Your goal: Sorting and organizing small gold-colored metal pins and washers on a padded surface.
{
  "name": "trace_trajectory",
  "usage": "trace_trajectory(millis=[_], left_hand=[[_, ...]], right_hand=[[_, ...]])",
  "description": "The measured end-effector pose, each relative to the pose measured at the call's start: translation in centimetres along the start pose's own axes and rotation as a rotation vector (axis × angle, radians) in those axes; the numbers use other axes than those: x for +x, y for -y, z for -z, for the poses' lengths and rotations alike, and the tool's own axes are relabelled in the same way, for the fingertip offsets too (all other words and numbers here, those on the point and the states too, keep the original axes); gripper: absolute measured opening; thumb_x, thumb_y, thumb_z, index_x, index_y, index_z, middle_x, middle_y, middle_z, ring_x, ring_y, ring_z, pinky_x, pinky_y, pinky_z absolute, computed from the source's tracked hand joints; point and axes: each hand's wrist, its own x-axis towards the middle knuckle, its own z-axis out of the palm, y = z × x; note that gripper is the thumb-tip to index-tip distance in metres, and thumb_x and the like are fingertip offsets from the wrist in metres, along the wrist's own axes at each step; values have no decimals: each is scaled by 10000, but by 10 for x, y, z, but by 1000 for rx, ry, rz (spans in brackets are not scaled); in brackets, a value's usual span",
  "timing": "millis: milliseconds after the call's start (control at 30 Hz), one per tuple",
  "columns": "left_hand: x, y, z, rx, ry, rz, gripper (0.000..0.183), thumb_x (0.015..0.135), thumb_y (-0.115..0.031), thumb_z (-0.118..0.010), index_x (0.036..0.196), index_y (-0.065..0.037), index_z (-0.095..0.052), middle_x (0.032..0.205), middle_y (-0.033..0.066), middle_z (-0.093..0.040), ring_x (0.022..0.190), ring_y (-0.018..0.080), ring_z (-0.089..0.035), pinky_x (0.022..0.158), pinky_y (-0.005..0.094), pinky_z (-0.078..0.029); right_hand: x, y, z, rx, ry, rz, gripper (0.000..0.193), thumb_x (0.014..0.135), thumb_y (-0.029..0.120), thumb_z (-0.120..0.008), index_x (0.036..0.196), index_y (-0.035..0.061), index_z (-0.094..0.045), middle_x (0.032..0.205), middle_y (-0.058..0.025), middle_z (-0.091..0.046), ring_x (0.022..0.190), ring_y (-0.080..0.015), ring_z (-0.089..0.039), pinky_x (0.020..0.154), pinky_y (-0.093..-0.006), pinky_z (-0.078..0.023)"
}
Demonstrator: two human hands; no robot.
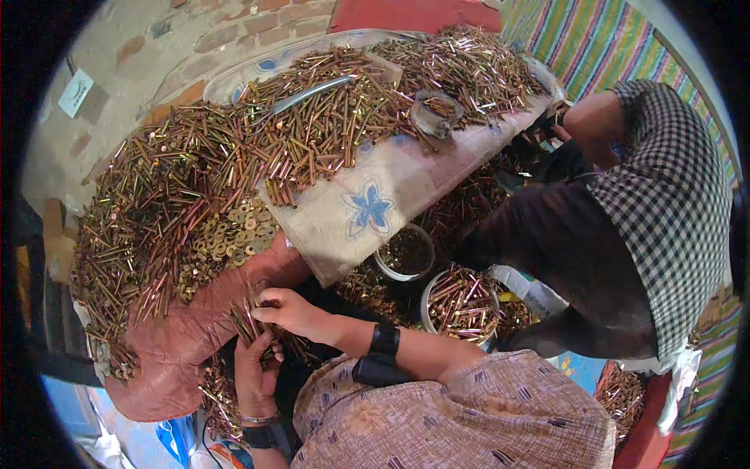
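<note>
My left hand (256, 377) is closed around a bunch of slim brass-coloured metal bolts (245, 319), which stick up out of its fingers. Against the upper part of that bunch, my right hand (295, 315) has its fingers and thumb pinched together; what lies between the fingertips is too small to make out. Both hands are over my lap, close to the near edge of a reddish-brown cover (168, 356). Just beyond them lies a heap of flat round washers (234, 233), beside a large pile of similar bolts (156, 184).
A curved metal tool (308, 94) and a clear plastic tub (436, 114) rest on the bolts. Pale flowered cloth (414, 176) covers part of the table. Two buckets (461, 306) (405, 254) stand below. At right, another person in a checked shirt (672, 211) bends forward.
</note>
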Motion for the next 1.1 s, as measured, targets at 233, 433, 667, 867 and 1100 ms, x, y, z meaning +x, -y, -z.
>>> trace_trajectory(millis=[233, 433, 667, 867, 1100], left_hand=[[-12, -1, 4, -70, 50, 64, 279, 784, -40, -566, 1055, -59, -504, 840, 63, -590, 635, 126, -548, 509, 229, -475], [-14, 3, 7, -144, 96, 98, 217, 813, -84, -564, 1023, -71, -510, 834, 67, -579, 623, 134, -530, 503, 229, -453], [-10, 10, 14, -286, 170, 156, 152, 836, -91, -548, 983, -64, -521, 798, 48, -555, 585, 107, -474, 494, 211, -391], [-10, 9, 12, -313, 172, 193, 158, 838, -100, -549, 989, -62, -523, 804, 43, -550, 581, 94, -456, 491, 200, -381], [-8, 12, 14, -342, 181, 200, 193, 826, -78, -554, 1016, -75, -517, 823, 43, -537, 592, 91, -451, 495, 192, -388]], right_hand=[[-8, 8, -4, 105, 43, -75, 191, 833, 199, -591, 942, 42, -578, 748, -7, -576, 612, -80, -516, 527, -209, -389], [-16, 16, -3, 140, 147, -65, 223, 817, 223, -613, 947, 44, -589, 768, -19, -602, 652, -94, -516, 557, -246, -397], [-19, 14, -4, 169, 170, -33, 239, 822, 209, -610, 967, 20, -582, 799, -20, -612, 679, -89, -525, 611, -237, -415], [-21, 12, -1, 213, 172, -20, 229, 821, 203, -611, 958, 21, -588, 806, -16, -609, 687, -88, -526, 614, -237, -412], [-20, 10, -1, 228, 143, -43, 202, 821, 203, -606, 928, 33, -587, 778, -20, -603, 653, -98, -534, 562, -234, -408]])
